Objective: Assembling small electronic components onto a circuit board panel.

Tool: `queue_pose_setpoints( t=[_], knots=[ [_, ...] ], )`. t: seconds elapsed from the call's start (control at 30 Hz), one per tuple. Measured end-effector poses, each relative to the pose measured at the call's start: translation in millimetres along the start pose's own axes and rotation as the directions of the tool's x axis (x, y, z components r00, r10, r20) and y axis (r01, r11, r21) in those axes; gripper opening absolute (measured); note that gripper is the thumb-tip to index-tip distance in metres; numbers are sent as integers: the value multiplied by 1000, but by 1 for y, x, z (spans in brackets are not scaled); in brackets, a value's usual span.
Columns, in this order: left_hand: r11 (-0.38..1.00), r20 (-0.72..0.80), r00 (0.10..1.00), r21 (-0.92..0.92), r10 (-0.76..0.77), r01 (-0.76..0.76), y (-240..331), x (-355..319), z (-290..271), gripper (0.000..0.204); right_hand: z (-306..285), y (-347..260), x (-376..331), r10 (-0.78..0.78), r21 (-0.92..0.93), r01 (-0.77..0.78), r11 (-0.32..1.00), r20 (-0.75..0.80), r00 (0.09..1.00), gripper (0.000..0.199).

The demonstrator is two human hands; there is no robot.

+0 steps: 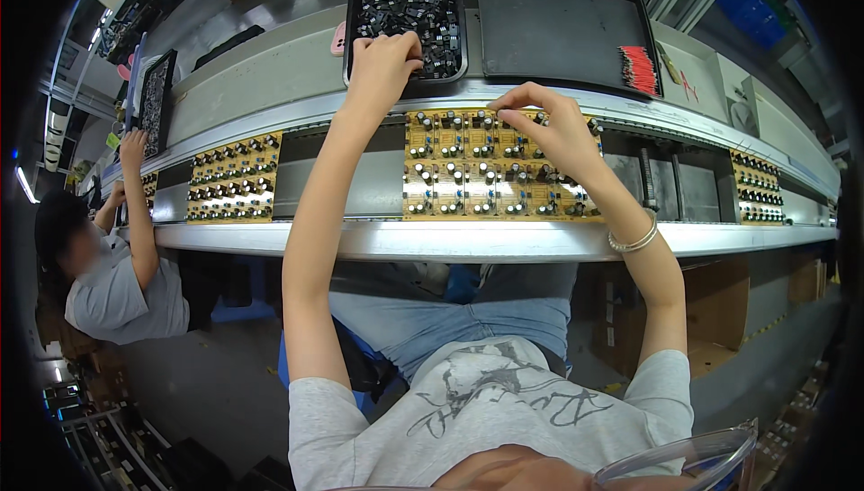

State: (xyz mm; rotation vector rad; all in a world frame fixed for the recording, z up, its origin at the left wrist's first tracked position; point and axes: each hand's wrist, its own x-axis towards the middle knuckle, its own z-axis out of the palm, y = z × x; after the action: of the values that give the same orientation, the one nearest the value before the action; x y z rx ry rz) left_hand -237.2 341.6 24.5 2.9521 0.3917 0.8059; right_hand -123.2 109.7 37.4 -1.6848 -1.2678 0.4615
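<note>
A yellow-brown circuit board panel (448,192) lies on the rail line in front of me, covered with rows of small upright dark cylindrical capacitors. Over its far edge is my right hand (553,126), thumb and forefinger brought together in a pinch. Whatever may be between those fingertips is too small to name. At the near left part of a black tray (348,18) heaped with loose black capacitors (409,9) is my left hand (382,66). Its fingers are curled closed, and what they hold, if anything, is hidden.
Right of the capacitor tray lies a flat black tray (558,27) with a bundle of red parts (640,70). More board panels sit along the line, one to the left (234,178) and one to the right (758,187). A co-worker (135,284) reaches over the line at far left.
</note>
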Motion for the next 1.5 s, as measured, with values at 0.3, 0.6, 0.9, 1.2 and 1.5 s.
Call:
queue_pose_setpoints(
  t=[0.3,0.6,0.9,1.2,1.5],
  knots=[
    [715,314,941,-687,128,132,27,-39,-46,14,5,-13,-10,170,187,-191,964,122,978,11],
    [737,505,803,-664,317,127,33,-52,-44,17,18,-13,-15,0,-30,9,1000,288,958,10],
    [763,545,781,-630,305,141,38,-55,-43,11,34,-6,-19,-113,-293,206,934,304,946,11],
    [791,538,794,-599,284,123,36,-57,-40,12,39,-9,-18,-151,-357,249,900,280,948,6],
    [789,498,817,-608,291,90,36,-59,-37,11,39,-13,-19,-150,-489,288,824,302,941,11]
  ],
)
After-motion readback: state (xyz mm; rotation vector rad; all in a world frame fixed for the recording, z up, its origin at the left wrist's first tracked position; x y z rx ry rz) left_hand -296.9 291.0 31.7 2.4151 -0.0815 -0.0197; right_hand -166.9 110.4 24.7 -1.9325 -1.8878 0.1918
